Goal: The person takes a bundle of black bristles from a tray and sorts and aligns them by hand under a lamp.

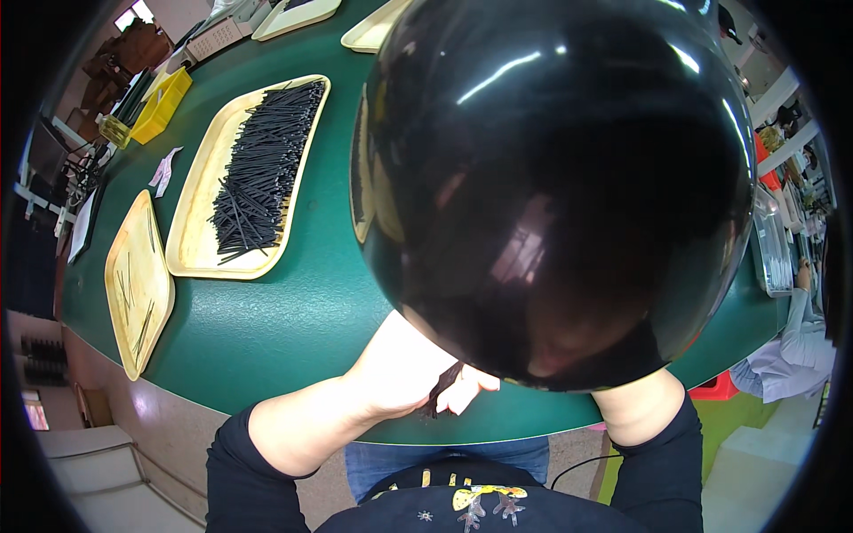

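Note:
A large glossy black dome (569,204), perhaps a lamp shade, fills the middle and right and covers much of my work area. My left hand (418,373) is partly beneath its lower left edge, with fingers curled. A dark bundle of thin strands (438,393) shows between its palm and fingertips. My right wrist (641,404) reaches under the dome's lower right edge; the right hand and anything in it are hidden. Left of the dome, a cream tray (194,226) carries many thin black sticks or tubes (267,160).
A smaller cream tray (153,320) with a few thin pieces lies at the table's left edge. Beyond are a yellow bin (164,105) and a scrap of paper (165,171) on the green table (258,320). At far right are a clear container (775,249) and another person's sleeve (804,329).

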`<state>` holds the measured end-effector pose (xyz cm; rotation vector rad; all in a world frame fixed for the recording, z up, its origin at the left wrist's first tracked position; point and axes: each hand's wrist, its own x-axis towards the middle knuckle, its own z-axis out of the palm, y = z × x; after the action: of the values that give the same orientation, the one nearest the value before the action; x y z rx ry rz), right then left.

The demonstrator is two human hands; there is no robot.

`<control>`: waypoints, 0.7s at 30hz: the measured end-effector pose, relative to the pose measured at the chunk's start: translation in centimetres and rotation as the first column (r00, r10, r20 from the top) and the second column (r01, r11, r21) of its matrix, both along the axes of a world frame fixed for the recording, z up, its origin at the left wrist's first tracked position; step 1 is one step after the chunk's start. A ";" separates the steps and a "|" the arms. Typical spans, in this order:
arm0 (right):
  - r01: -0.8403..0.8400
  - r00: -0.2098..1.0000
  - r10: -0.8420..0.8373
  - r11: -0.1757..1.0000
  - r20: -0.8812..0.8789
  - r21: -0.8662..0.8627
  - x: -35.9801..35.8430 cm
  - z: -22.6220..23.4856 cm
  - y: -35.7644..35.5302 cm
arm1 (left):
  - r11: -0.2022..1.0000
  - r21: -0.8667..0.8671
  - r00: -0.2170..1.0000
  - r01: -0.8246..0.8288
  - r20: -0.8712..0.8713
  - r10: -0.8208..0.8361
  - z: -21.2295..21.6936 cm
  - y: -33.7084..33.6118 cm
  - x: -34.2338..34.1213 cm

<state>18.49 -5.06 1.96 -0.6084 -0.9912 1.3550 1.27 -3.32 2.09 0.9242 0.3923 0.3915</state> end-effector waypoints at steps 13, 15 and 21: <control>0.025 0.998 -0.024 0.999 -0.066 0.020 0.3 -0.6 0.1 | 0.990 -0.141 0.999 -0.011 0.042 0.017 -0.8 -0.3 -0.2; 0.010 0.995 -0.009 1.000 -0.096 0.003 0.4 -0.8 -0.2 | 0.982 -0.189 0.999 -0.012 -0.032 0.006 -0.8 -0.3 -0.2; -0.003 0.971 -0.004 1.000 -0.241 -0.030 1.0 -1.2 -0.7 | 0.842 0.533 0.900 0.079 -0.402 0.170 -2.5 0.1 -0.1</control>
<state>19.50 -5.73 0.72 -0.4532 -0.7748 1.4082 1.21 -3.19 -0.41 1.5742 0.7416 0.3416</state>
